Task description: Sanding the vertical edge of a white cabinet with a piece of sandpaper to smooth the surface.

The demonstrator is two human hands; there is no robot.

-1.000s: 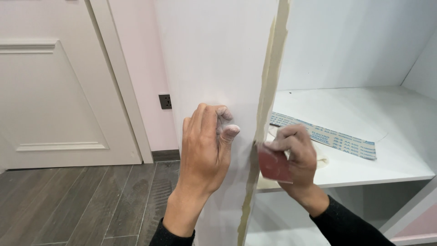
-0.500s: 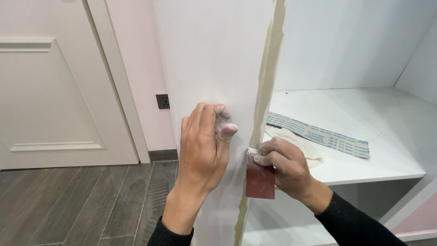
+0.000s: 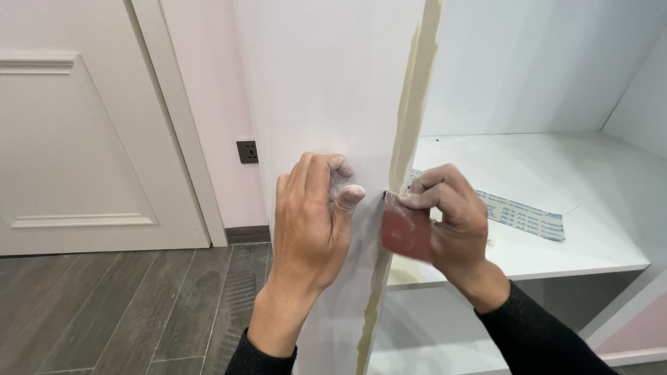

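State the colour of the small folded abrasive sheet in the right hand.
Reddish-brown: the folded sandpaper piece, pinched by the right hand, shows best in the head view.

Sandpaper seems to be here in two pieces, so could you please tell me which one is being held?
The small red piece, pinched in the right hand against the panel edge. The long blue-printed strip lies loose on the shelf.

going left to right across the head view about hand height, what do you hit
white panelled door → door frame → wall socket → left hand flat on the white cabinet side panel → tan filler-coated front edge → red sandpaper piece → right hand → printed sandpaper strip on the shelf
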